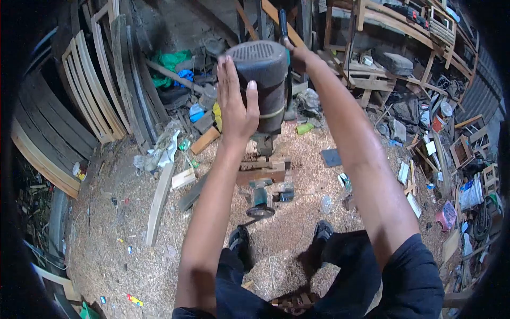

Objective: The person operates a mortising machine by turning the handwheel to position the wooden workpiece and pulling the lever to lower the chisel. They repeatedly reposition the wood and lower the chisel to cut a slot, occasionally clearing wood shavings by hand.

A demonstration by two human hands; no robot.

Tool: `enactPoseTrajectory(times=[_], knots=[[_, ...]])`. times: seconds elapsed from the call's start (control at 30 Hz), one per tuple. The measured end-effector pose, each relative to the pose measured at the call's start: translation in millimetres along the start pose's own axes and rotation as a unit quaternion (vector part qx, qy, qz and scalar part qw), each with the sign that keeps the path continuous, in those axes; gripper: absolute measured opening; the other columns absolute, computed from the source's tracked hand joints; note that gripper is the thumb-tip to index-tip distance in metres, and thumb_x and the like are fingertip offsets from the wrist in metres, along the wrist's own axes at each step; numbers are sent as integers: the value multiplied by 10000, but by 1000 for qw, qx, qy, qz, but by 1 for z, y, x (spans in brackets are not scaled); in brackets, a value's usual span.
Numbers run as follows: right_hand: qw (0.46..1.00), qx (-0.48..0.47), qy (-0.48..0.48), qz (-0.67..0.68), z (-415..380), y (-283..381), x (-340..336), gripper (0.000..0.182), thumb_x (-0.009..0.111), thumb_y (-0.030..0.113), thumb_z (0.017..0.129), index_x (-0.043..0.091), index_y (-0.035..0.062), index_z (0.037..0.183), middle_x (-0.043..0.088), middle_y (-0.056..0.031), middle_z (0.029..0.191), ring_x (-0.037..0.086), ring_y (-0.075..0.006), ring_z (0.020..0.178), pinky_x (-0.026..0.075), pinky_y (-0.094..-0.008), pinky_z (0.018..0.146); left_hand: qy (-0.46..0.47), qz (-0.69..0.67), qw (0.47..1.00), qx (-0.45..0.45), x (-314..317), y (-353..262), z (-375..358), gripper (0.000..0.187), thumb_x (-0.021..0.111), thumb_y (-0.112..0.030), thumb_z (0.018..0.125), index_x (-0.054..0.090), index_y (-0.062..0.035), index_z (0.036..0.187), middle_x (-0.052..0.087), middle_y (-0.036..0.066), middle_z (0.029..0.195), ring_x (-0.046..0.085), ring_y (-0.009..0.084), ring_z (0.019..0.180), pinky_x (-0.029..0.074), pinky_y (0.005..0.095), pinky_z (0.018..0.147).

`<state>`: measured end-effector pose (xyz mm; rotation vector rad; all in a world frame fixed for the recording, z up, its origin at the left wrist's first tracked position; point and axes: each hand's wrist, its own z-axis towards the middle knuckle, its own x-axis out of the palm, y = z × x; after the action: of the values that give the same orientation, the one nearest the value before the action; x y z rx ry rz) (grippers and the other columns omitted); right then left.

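Observation:
A dark, cylindrical motor housing with a vented top stands upright in front of me, part of a mortising or drilling machine. My left hand is open, its fingers stretched up along the housing's left side. At the far right of the housing, my right hand is closed around the lower part of a lever with a black grip; the housing partly hides these fingers. Below the motor, a tool head sits over a piece of brown wood. A handwheel is on the machine's near side.
Wood shavings cover the floor. A pale board lies left of the machine. Curved wooden planks lean along the left wall. Wooden frames and scattered clutter fill the right side. My feet stand close to the machine.

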<state>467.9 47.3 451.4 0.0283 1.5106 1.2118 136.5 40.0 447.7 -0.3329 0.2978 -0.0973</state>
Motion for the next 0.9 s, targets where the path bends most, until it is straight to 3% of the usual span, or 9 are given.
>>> enactPoseTrajectory(times=[0.13,0.2,0.3,0.4,0.53,0.63,0.7,0.8,0.9], knots=[[974,-148,16,-172,-53,-9,-3,765,664,327,847,326,67,1482,662,-265,1040,642,-386,1005,507,-455,843,15,3,1000,-18,-9,7,-25,628,440,-281,984,235,6,1503,231,265,1546,219,405,1442,172,485,1164],[971,-194,-34,-136,-109,-27,6,842,610,109,785,203,74,1521,631,-302,1089,608,-421,1061,481,-484,906,34,0,998,-57,-19,10,-60,609,446,-275,984,266,13,1489,247,266,1539,238,414,1432,187,489,1158],[990,-123,-48,-42,-198,-63,46,503,592,170,838,499,-20,1294,629,-310,1092,619,-424,1046,488,-454,903,77,5,981,-179,-36,19,-144,532,464,-269,979,393,32,1412,420,274,1431,391,421,1340,302,462,1102],[987,-25,159,0,-288,-122,89,363,618,312,892,653,-25,1018,668,-277,1016,652,-389,1004,494,-462,871,126,-7,924,-362,-54,32,-233,433,482,-253,964,523,35,1286,581,289,1215,551,438,1150,428,461,986],[946,-6,298,-131,-390,-159,160,461,601,366,907,608,8,1198,644,-294,1096,630,-418,1045,489,-474,915,235,125,845,-464,-74,30,-318,381,494,-256,949,612,8,1196,652,304,1019,634,435,997,493,468,895],[952,-167,247,-75,-432,-144,194,490,529,291,961,469,33,1374,598,-297,1203,596,-438,1099,479,-501,944,340,173,796,-470,-80,31,-360,304,521,-215,917,639,9,1086,656,286,1007,627,443,991,501,486,888],[947,-149,263,-113,-444,-108,204,481,472,206,977,395,57,1428,574,-294,1240,585,-425,1126,490,-496,936,385,184,794,-432,-73,53,-407,250,573,-193,880,616,24,997,674,256,958,644,439,947,518,505,856],[943,-161,238,-170,-447,-101,236,462,488,144,951,435,37,1397,609,-266,1152,639,-393,989,534,-464,850,488,211,726,-436,-74,51,-426,344,591,-160,850,582,27,1139,650,253,1092,649,409,976,538,477,855],[930,-174,240,-219,-436,-102,249,433,490,100,923,494,26,1349,658,-225,1017,684,-355,862,565,-434,764,484,215,736,-421,-72,63,-467,406,478,-93,881,520,19,1269,595,246,1186,611,420,1051,500,491,928]])
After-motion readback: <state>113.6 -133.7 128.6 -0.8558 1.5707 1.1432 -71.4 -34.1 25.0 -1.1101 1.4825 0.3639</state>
